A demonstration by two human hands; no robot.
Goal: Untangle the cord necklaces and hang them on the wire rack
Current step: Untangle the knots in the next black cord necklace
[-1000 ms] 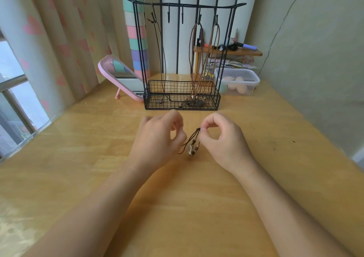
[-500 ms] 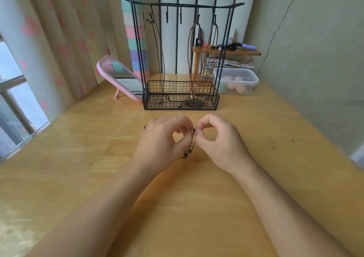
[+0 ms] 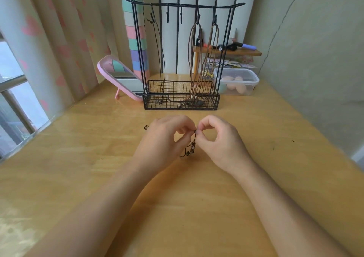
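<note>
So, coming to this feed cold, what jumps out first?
The left hand and right hand meet over the wooden table, pinching a dark beaded cord necklace that dangles between them. Behind stands the black wire rack, brown cords hanging from its right hooks and a dark cord on its left; a pink mirror leans at its left side.

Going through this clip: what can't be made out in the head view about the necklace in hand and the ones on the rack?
Head view: where the cord necklace is tangled; fingertips of the left hand and right hand cover it.
Its beads: too small to tell apart.
Cord under the left hand: hidden; only a dark end shows.
Pendants in the wire rack: blurred behind mesh.
</note>
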